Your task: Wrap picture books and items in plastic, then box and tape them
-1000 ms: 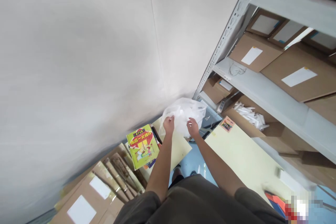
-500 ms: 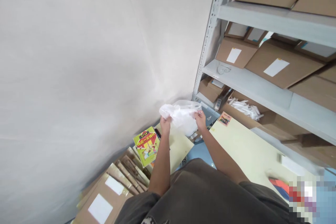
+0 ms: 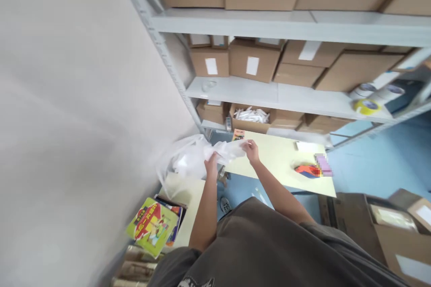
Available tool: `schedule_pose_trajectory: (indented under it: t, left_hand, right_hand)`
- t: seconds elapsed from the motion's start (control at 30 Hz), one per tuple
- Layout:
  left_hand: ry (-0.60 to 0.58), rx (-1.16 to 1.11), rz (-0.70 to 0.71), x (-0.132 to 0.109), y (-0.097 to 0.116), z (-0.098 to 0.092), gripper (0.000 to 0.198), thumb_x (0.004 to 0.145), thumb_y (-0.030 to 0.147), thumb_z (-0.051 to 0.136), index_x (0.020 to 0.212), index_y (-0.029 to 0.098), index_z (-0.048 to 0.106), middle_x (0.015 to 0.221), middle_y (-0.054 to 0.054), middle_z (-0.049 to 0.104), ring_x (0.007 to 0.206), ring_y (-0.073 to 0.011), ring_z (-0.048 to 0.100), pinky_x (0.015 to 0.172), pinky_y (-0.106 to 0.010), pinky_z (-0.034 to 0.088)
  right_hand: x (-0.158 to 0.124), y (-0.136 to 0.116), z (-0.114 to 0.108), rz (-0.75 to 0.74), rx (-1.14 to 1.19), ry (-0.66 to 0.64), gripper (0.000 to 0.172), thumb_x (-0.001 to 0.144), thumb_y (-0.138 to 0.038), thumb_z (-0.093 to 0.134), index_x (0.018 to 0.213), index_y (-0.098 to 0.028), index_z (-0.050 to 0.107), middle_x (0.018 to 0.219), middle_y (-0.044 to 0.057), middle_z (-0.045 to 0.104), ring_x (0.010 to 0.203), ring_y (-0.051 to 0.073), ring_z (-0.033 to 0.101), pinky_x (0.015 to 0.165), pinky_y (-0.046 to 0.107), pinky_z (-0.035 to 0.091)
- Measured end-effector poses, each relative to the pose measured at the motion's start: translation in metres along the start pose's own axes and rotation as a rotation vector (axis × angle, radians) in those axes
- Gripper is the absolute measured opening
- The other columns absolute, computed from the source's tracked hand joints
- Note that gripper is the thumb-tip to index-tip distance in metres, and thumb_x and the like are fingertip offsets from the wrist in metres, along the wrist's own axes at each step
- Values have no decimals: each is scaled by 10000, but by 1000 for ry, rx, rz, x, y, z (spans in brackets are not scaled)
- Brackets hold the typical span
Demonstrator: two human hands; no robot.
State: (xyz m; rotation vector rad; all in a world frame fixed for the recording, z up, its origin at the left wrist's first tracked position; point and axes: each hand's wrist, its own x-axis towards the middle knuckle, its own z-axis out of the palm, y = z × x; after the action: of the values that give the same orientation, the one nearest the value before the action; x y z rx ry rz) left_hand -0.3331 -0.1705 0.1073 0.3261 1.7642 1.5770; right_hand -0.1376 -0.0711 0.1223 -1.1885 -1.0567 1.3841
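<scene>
A white, translucent plastic bag (image 3: 191,159) is stretched between my two hands. My left hand (image 3: 211,164) is closed round its gathered middle, and the loose, puffed part hangs to the left over a pale yellow tabletop. My right hand (image 3: 251,150) pinches the other end of the bag, above the near edge of a second pale yellow table (image 3: 276,154). Below and left of my left hand lies a stack of picture books, with a green and red book (image 3: 153,226) on top. Just beyond the bag, a small orange picture card (image 3: 239,134) lies on the second table.
Ahead stands a grey metal shelf (image 3: 242,89) with cardboard boxes (image 3: 254,60) and an open box of white rolled pieces (image 3: 251,115). Tape rolls (image 3: 367,106) sit at its right. Cartons (image 3: 357,219) stand at lower right. A white wall (image 3: 84,121) is close on the left.
My view has turned right toward the shelf and table. The bag, earlier bunched between my hands, is now drawn out lengthwise, its puffed part trailing left of my left hand.
</scene>
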Motion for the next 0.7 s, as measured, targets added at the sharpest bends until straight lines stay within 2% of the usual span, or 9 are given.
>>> schedule_pose_trajectory:
  t: [0.1,0.17,0.3,0.4,0.5,0.6,0.7]
  left_hand:
    - [5,-143,-39,-13,7,39,389,830,439,819,1089,153,772,1086,-172,821,1177,-358,759,915,-444,650]
    - [-81,-211,-6,-26,11,65,385,812,401,855,1114,177,770,1102,-149,824,1197,-336,755,946,-434,642]
    - [-235,-264,11,-51,11,107,422,771,358,888,1146,205,768,1152,-116,819,1216,-296,749,988,-401,626]
    - [-266,-293,-35,-58,5,126,391,767,397,872,1083,193,766,1080,-119,819,1146,-272,767,946,-367,623]
    - [-302,-211,-55,-55,-6,134,383,726,415,884,1007,194,746,1006,-104,809,1021,-236,785,884,-335,614]
    - [-288,-22,-106,-50,-24,138,423,621,404,931,908,180,717,873,-66,780,824,-192,767,768,-292,588]
    - [-249,98,-163,-43,-47,142,452,591,465,933,821,166,684,753,-38,732,701,-157,718,681,-256,549]
  right_hand:
    - [14,-20,-79,22,77,167,443,751,-592,781,938,-254,563,792,20,749,745,206,738,720,356,624]
    - [17,-31,-124,25,114,256,459,728,-586,802,929,-246,569,764,2,724,718,184,712,713,350,629]
    - [17,-44,-191,3,161,330,476,719,-609,798,921,-236,582,792,-7,709,739,161,688,706,317,634]
    - [14,-46,-228,12,155,333,497,737,-637,784,963,-242,585,818,-13,700,751,155,682,683,292,625]
    - [13,-37,-256,61,144,331,511,755,-655,776,999,-253,576,833,-23,689,738,152,681,658,277,614]
    - [11,-16,-275,183,132,378,507,758,-661,778,962,-257,551,781,-36,659,632,153,657,585,285,587]
    - [5,11,-284,310,137,473,490,765,-639,797,860,-258,504,684,-62,594,512,129,585,523,274,543]
